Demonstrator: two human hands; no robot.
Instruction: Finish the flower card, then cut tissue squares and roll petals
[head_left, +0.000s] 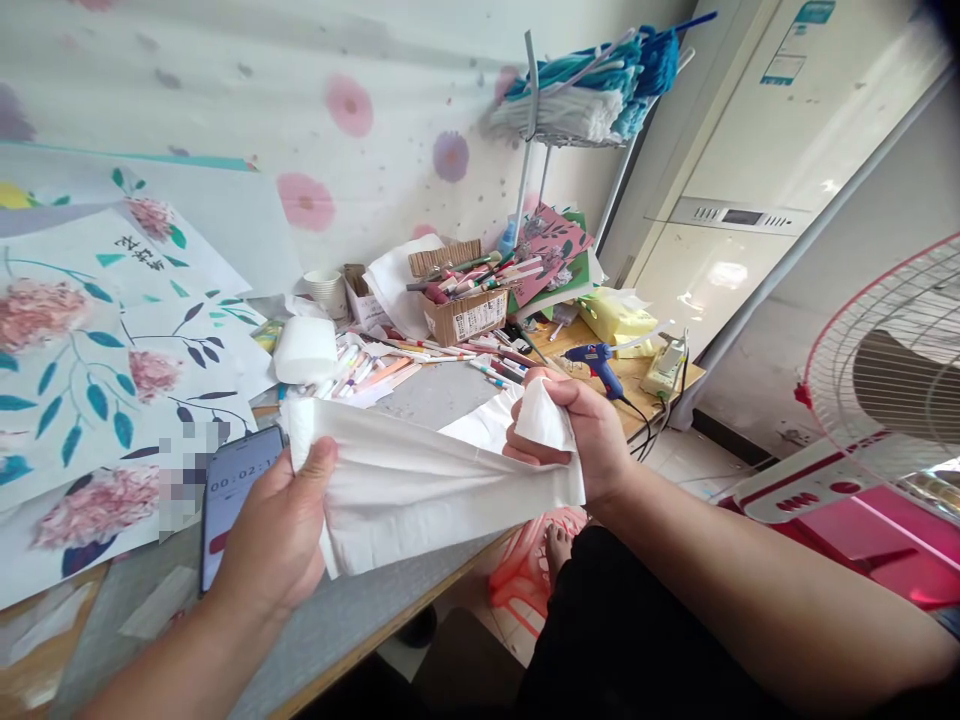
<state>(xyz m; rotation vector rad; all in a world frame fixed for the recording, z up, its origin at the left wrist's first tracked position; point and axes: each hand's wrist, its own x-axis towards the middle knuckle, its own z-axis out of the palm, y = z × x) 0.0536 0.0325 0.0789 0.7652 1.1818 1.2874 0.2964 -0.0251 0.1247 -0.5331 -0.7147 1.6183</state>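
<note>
A white tissue (435,490) is stretched between my two hands above the table's front edge. My left hand (281,530) pinches its left end, with the thumb on top. At the right end my right hand (581,430) is closed around the tissue, and a folded corner sticks up between thumb and fingers. Behind my left hand lies a phone (236,480) showing a timer, partly covered by that hand. A white roll (305,350) stands on the table just beyond the tissue's left end.
Flower pictures (97,380) cover the left side. Markers (375,370), a cardboard box (466,315) of pens, a blue glue gun (596,365), a yellow tissue pack (616,322) and a power strip (665,367) lie farther back. A fan (900,350) stands at right.
</note>
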